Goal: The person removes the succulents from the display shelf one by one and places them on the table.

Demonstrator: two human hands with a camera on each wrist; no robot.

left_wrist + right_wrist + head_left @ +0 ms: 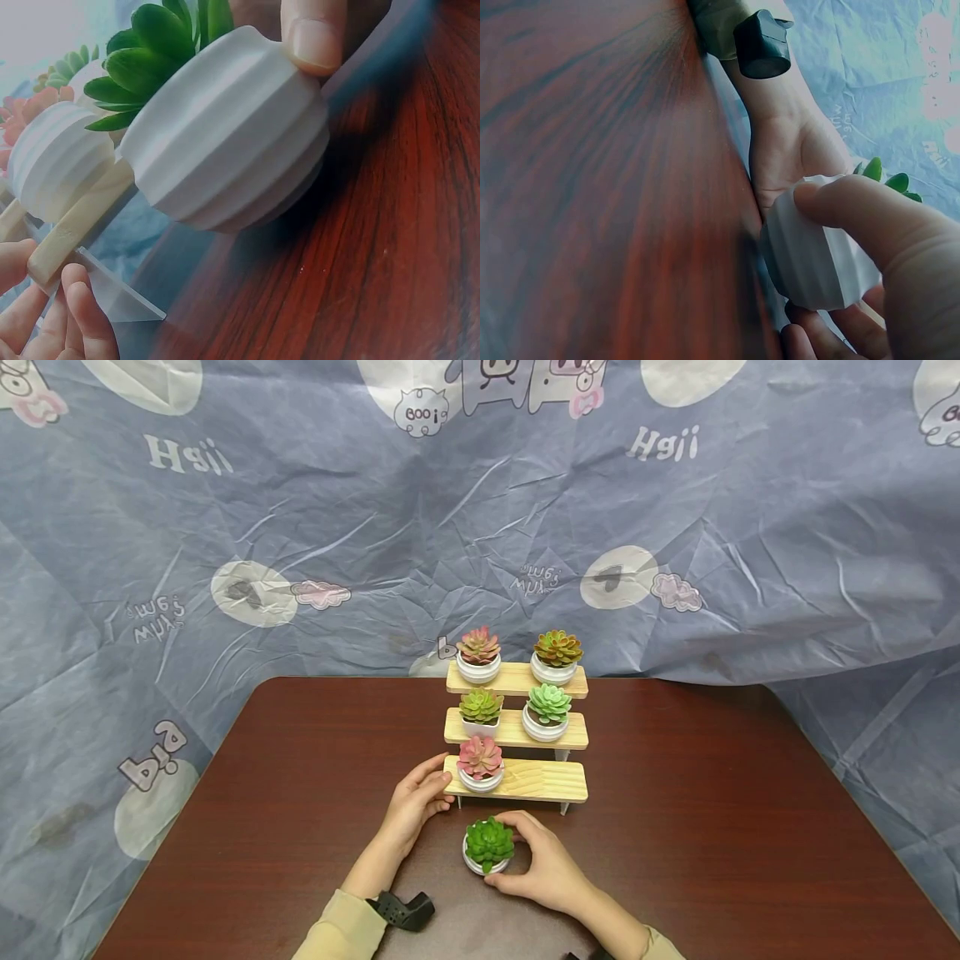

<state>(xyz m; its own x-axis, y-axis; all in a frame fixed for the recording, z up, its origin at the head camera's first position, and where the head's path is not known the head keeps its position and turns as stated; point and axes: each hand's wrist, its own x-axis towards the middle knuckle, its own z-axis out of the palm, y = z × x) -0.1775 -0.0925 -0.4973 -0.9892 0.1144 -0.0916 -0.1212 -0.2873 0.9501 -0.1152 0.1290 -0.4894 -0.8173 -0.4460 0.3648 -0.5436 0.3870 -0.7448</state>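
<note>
A green potted succulent in a ribbed white pot is gripped by my right hand, thumb on the near side and fingers round the far side. In the right wrist view the pot sits between thumb and fingers, close over the table. My left hand pinches the left end of the bottom board of a three-tier wooden plant stand; the left wrist view has thumb and fingers at that board's end. On the same board, near this hand, stands a pink succulent in a white pot.
The middle board holds a yellow-green succulent and a pale green one. Up on the top board are a pinkish succulent and a brownish-green one. A dark red-brown table meets a grey-blue printed cloth behind.
</note>
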